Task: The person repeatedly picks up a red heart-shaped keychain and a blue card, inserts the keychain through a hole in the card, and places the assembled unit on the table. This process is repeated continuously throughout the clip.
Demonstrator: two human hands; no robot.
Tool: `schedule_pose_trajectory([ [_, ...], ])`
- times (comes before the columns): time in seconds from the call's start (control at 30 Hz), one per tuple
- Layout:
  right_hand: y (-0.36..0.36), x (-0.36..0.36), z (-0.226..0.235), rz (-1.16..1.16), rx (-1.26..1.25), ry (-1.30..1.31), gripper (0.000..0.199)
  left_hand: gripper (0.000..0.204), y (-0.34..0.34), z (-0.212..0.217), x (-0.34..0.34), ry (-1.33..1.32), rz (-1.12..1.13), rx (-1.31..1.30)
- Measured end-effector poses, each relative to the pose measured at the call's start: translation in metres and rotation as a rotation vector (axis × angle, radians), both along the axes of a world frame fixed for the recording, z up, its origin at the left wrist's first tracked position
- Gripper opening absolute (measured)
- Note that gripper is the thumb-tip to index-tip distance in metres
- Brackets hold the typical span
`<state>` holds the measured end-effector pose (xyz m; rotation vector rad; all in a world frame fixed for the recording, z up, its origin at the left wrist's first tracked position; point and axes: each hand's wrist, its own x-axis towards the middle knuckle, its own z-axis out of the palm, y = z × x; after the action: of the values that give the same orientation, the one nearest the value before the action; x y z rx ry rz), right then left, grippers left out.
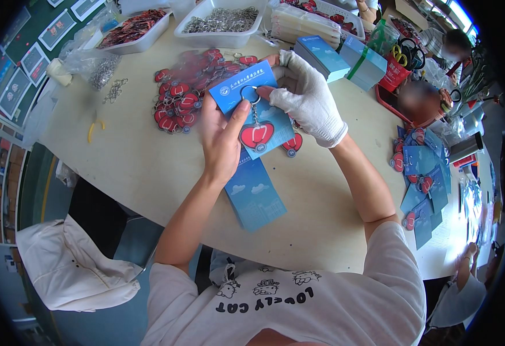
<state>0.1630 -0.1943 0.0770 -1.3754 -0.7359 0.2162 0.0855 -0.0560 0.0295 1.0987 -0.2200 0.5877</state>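
A blue printed backing card [229, 95] is held up over the middle of the table between both hands. My bare left hand [222, 144] grips its left side, the thumb lying by a metal key ring. From that ring a short chain carries a red heart-shaped keychain [256, 137] across the card's front. My right hand [313, 104], in a white glove with bare fingertips, pinches the card's right side, its thumb touching the ring. Below lies a stack of blue cards [256, 196]. Another red heart keychain [292, 145] shows beside the held card.
A heap of red heart keychains [177, 98] lies beyond my left hand. White bins of metal rings [221, 39] and red pieces [120, 49] stand behind. Bundled cards [324, 55] sit at the back right, carded keychains [422, 167] at the right. Yellow tweezers [91, 131] lie left.
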Motion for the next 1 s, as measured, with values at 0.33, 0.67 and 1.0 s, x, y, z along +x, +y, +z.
schedule_pose_trajectory([
  [0.33,-0.004,0.002,0.004,0.084,-0.069,0.113,0.045,0.034,0.003,0.007,-0.002,0.119,-0.131,-0.146],
  [0.67,-0.004,-0.005,0.005,-0.064,-0.119,-0.131,0.045,0.03,0.002,-0.001,0.003,0.01,-0.025,0.043],
  [1.0,0.003,-0.037,0.006,-0.12,0.115,-0.484,0.037,0.024,-0.001,-0.007,0.004,-0.178,0.284,0.091],
])
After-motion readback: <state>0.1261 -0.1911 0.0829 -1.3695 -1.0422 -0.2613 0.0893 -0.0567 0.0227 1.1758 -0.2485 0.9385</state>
